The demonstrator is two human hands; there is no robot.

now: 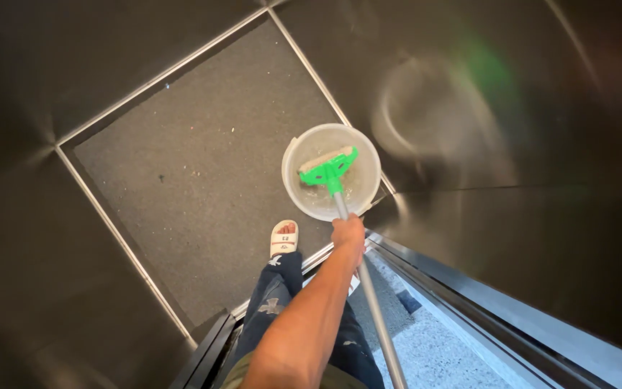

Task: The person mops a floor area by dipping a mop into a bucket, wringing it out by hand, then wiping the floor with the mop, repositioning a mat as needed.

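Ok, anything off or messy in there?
Specks of debris litter the dark mat. The mop head sits tilted in the bucket, gripped by one hand. No spill or damage shows.

The bucket (331,171) I carried was translucent whitish plastic, smooth and slightly cloudy. The mop head (330,171) inside it was glossy green plastic, and its handle (372,302) was smooth grey metal. The walls (512,144) around me were dark brushed metal with a dull sheen. The floor mat (203,173) looked like rough, matt grey carpet, edged in bright metal strips. My jeans (275,302) were worn blue denim.
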